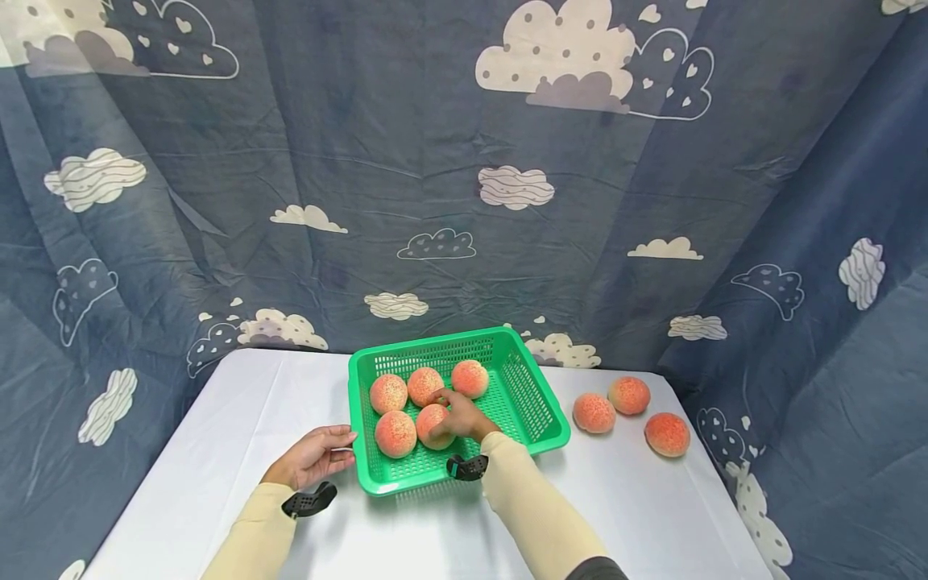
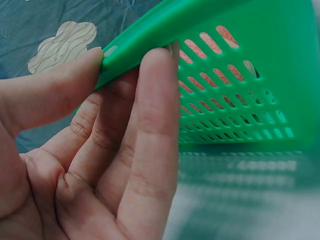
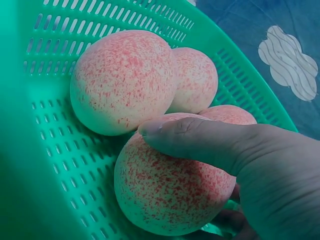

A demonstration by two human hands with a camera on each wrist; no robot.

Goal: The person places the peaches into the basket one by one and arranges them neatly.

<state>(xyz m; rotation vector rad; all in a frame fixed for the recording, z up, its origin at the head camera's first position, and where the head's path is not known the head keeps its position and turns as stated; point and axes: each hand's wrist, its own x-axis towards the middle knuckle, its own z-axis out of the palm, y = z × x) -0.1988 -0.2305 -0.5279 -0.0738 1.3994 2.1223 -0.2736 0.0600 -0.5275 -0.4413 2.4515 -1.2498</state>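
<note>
A green slotted basket (image 1: 532, 403) stands on the white table and holds several speckled pink peaches. My right hand (image 1: 453, 412) reaches into it and grips one peach (image 1: 429, 427) near the front; in the right wrist view my thumb (image 3: 200, 142) lies across that peach (image 3: 165, 195), with other peaches (image 3: 122, 80) behind it. My left hand (image 1: 345, 448) pinches the basket's left rim (image 2: 150, 35), thumb on top and fingers (image 2: 150, 130) against the slotted wall.
Three more peaches (image 1: 594, 412) (image 1: 628, 395) (image 1: 667, 434) lie on the white table (image 1: 217, 451) to the right of the basket. A blue cloud-print curtain (image 1: 435, 201) closes off the back and both sides.
</note>
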